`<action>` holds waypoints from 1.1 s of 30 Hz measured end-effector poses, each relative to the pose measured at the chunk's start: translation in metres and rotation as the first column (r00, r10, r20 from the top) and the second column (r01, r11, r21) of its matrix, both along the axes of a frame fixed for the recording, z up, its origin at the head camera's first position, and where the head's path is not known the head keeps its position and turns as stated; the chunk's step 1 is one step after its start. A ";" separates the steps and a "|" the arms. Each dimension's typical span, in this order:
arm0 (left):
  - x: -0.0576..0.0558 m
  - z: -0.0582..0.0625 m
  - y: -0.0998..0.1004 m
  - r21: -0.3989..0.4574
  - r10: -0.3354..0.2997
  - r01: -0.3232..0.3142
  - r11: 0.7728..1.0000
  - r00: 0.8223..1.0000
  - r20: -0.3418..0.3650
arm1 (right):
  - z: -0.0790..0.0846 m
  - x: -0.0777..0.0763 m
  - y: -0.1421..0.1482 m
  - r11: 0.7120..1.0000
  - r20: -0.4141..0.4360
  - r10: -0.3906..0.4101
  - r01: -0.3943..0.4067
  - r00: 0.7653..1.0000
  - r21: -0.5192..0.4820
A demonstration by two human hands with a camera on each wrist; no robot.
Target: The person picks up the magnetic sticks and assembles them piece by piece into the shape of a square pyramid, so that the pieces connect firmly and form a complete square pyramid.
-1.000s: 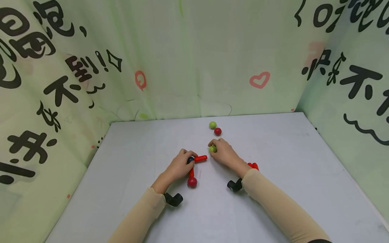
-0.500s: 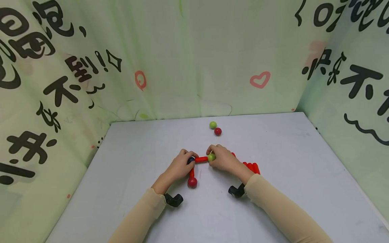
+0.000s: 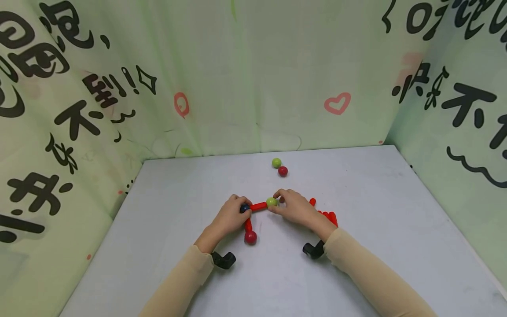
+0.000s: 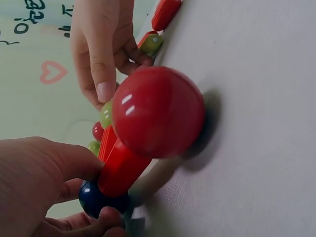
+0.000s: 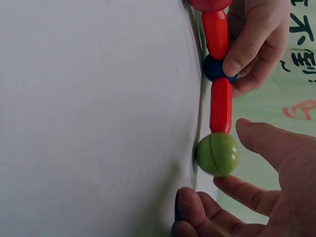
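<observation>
My left hand [image 3: 233, 214] grips a dark blue ball [image 4: 101, 200] between thumb and fingers. From this ball one red rod [image 3: 248, 225] runs to a red ball [image 3: 250, 237]. A second red rod [image 5: 220, 105] joins the blue ball to a green ball [image 5: 218, 154]. Around that green ball my right hand [image 3: 295, 207] stands with fingers parted. In the right wrist view its thumb is apart from the ball, and one fingertip lies close under it; whether that finger touches, I cannot tell.
A loose green ball [image 3: 276, 163] and a red ball [image 3: 283, 171] lie toward the table's back edge. Several red rods [image 3: 328, 217] lie beside my right wrist, partly hidden. Printed curtains [image 3: 253, 88] stand behind and on both sides of the white table [image 3: 356, 185].
My right hand brought the green ball toward me to the rod's free end, then loosened its fingers from it. The left hand has kept its grip on the blue ball.
</observation>
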State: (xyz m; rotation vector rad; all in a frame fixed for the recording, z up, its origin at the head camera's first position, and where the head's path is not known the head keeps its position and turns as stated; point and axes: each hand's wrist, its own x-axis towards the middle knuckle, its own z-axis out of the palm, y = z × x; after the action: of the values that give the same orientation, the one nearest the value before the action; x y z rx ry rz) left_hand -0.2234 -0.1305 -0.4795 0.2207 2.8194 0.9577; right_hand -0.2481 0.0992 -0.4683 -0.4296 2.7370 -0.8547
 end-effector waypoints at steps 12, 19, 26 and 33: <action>0.000 0.003 -0.020 0.016 0.087 -0.087 0.996 0.996 0.027 | 0.000 -0.016 0.016 1.000 -0.013 0.020 -0.020 1.000 0.011; 0.005 0.010 -0.030 -0.072 0.126 -0.123 0.990 0.991 0.040 | 0.007 -0.025 0.027 0.999 0.012 0.038 -0.038 0.999 0.017; 0.016 0.019 -0.032 -0.148 0.104 -0.082 0.986 0.984 0.146 | 0.024 -0.019 0.055 0.990 0.017 0.113 -0.114 0.993 0.079; 0.019 0.023 -0.034 -0.126 0.159 -0.138 0.982 0.970 0.183 | 0.027 -0.013 0.068 0.969 0.073 0.152 -0.163 0.986 0.183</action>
State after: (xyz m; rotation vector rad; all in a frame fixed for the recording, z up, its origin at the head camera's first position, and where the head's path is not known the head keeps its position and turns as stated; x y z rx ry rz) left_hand -0.2047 -0.1649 -0.4562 -0.0942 2.7292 0.7956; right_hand -0.2614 0.1674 -0.4415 -0.5643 2.6551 -0.5532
